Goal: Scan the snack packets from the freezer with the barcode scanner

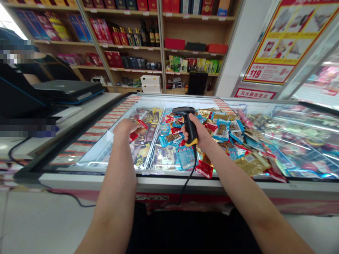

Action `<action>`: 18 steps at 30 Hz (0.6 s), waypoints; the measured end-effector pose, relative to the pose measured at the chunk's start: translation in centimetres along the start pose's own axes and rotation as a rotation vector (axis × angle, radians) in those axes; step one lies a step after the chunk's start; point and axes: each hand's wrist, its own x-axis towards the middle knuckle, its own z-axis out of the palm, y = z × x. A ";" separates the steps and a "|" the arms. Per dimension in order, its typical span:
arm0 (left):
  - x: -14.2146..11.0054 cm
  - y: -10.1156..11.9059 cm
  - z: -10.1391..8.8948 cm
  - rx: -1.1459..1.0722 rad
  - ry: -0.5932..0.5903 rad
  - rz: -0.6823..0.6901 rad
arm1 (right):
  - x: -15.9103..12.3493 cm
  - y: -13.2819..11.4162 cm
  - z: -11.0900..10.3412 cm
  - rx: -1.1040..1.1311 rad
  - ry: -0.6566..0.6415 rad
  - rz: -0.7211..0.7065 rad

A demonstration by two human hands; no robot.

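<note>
My right hand (197, 130) is wrapped round the grip of a black and yellow barcode scanner (190, 125), its head pointing left. A black cable hangs from the scanner's base over the freezer's front edge. In my left hand (125, 127) is a small red snack packet (138, 130), pinched at its side and partly hidden by the fingers. Beneath the scanner lies a heap of blue, red and gold snack packets (221, 129). Below my left hand, yellow and purple ice cream packs (144, 150) fill a compartment beside a white wire divider (153, 150).
A chest freezer (87, 178) with a glass lid spans the front. At left stands a counter (109, 100) with a dark flat device (70, 90) and a person (39, 67) behind it. Shelves (127, 46) of boxes and bottles line the back.
</note>
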 end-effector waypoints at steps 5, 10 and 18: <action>-0.5 0.4 1.1 0.381 -0.026 0.010 | 0.1 0.1 0.0 0.006 -0.011 -0.012; -1.8 2.7 4.0 0.307 0.008 0.199 | 0.4 0.3 -0.3 0.000 -0.008 -0.018; -5.2 6.1 7.3 0.036 -0.197 0.414 | 0.3 0.1 -0.2 0.036 0.020 -0.028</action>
